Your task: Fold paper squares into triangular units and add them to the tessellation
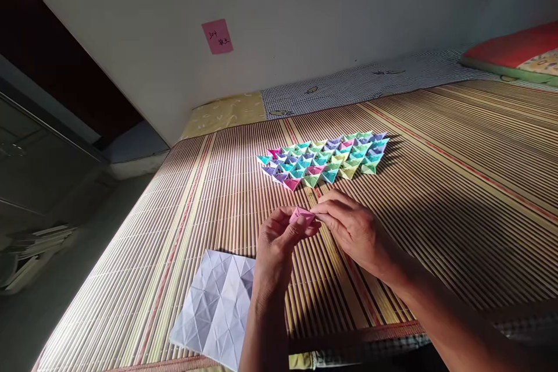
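Bedrm, prob. home: bamboo mat (209, 197) over patterned sheet (325, 93), red bedding (514, 46) nr wall (326, 11).

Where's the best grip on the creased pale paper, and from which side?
Probably a thumb-and-finger pinch on the left edge, coming from the left. The creased pale paper lies nearly flat on the slatted mat, so an edge offers the likeliest hold; the left forearm blocks the view of its right side.
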`<state>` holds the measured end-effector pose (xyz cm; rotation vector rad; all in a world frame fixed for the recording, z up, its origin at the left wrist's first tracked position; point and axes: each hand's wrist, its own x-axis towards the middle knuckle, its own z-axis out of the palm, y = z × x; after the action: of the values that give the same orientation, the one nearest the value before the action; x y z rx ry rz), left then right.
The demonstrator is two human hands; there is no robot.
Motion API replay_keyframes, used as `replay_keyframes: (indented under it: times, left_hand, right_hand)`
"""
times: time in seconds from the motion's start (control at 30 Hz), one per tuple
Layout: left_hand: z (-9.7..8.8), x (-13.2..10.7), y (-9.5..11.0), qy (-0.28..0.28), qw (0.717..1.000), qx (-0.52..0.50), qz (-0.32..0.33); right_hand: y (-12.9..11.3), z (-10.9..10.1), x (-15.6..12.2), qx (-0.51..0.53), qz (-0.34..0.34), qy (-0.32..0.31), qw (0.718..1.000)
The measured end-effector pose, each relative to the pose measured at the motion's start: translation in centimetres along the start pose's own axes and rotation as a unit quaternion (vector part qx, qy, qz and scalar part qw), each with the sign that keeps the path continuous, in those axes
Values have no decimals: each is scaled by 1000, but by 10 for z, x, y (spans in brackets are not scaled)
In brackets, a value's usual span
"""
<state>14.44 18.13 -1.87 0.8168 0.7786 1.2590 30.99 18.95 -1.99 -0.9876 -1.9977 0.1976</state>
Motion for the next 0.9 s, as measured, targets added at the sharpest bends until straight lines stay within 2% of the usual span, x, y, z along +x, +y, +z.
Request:
replay_keyframes:
  times: [0.13,0.33,0.57,0.9]
  left_hand:
    - [1,0,-1,3,1000,26,12]
    - [-1,3,-11,12,999,46,14]
    - [6,2,-16,-10,999,44,15]
    - [6,-5,-8,-58,995,81,17]
  right_hand:
    - [0,2,0,1,6,-2,1000]
    - [-7,1,0,8,10,65,998]
    - [-14,3,1,1,-31,66,997]
    - [-13,6,-2,2,-22,57,998]
